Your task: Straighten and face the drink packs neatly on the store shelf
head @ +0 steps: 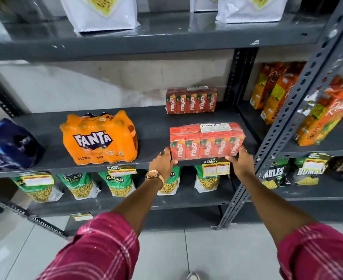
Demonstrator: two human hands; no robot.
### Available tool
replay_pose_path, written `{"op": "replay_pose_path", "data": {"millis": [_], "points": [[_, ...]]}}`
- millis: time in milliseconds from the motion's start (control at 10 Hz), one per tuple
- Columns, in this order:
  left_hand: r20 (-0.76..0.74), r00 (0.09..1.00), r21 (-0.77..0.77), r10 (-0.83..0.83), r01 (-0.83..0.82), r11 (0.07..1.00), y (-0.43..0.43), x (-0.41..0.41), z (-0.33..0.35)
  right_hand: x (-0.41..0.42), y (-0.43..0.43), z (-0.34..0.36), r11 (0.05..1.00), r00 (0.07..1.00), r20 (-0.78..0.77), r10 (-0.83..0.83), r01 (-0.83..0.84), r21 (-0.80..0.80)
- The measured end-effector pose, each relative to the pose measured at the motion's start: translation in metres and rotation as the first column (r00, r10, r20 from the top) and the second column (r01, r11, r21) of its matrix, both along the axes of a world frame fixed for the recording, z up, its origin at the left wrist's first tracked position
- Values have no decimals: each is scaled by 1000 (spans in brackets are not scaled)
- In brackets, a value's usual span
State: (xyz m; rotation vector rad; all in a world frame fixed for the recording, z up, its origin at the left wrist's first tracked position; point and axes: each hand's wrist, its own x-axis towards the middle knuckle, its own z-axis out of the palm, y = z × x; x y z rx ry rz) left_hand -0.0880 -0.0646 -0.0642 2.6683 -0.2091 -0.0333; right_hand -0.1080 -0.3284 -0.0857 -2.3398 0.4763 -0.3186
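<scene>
A shrink-wrapped red Maaza carton pack (207, 141) stands at the front edge of the grey middle shelf (152, 126), label side facing me. My left hand (164, 161) grips its lower left corner and my right hand (240, 160) holds its lower right corner. A second Maaza pack (191, 101) stands at the back of the same shelf. To the left sits an orange Fanta bottle pack (99, 138), facing front. At the far left a dark blue bottle pack (7, 145) sits angled, partly cut off by the frame.
A perforated grey upright (287, 118) rises just right of my right hand. Tall pineapple juice cartons (275, 93) fill the neighbouring shelf bay. Green snack bags (114, 182) and price tags (216, 168) hang below the shelf edge. White bags stand on the shelf above.
</scene>
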Motion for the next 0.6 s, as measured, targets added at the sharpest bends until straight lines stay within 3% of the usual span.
{"op": "replay_pose_path", "data": {"millis": [300, 500, 600], "points": [[59, 998, 74, 29, -33, 997, -2, 2, -12, -1, 2, -4, 999, 999, 32, -30, 31, -29], [-40, 997, -82, -66, 63, 995, 3, -5, -17, -4, 6, 5, 1000, 1000, -19, 18, -18, 23], [166, 975, -57, -150, 162, 985, 17, -22, -17, -21, 10, 14, 977, 997, 45, -62, 51, 206]]}}
